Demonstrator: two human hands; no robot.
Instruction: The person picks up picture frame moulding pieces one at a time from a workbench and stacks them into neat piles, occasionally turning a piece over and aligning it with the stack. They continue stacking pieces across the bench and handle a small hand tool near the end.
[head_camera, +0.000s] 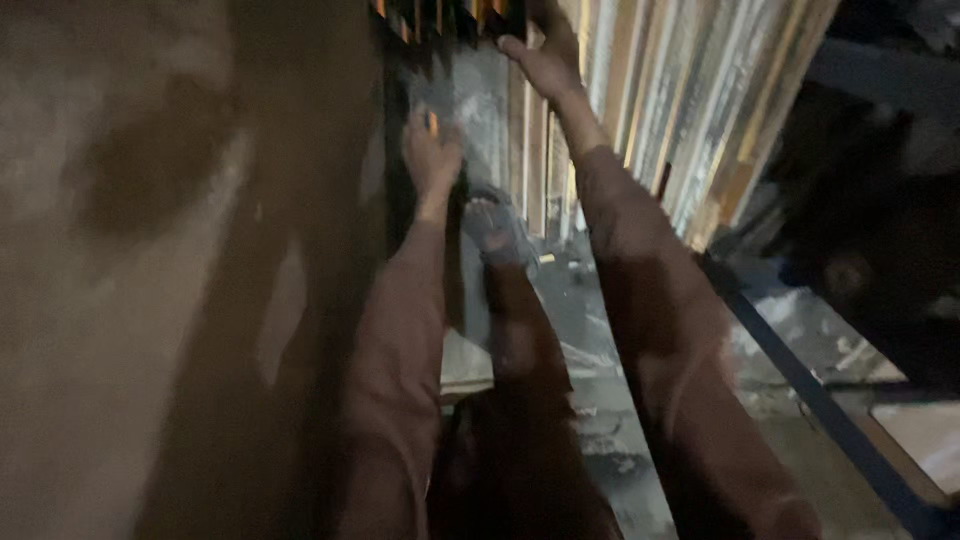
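Observation:
The view is dim and blurred. My left hand (430, 155) presses against the edge of a large dark upright board (300, 250) on the left, fingers wrapped on its rim. My right hand (545, 55) reaches higher and grips the top edge of a pale panel (480, 100) standing among a stack of upright boards (680, 110). Both arms are in brownish-red sleeves. My leg and sandalled foot (492, 225) show between the arms.
Many upright sheets with light and yellow edges lean at the upper right. A blue metal bar (820, 400) runs diagonally at the lower right over a dusty floor (620, 440). Dark shapes sit at the far right.

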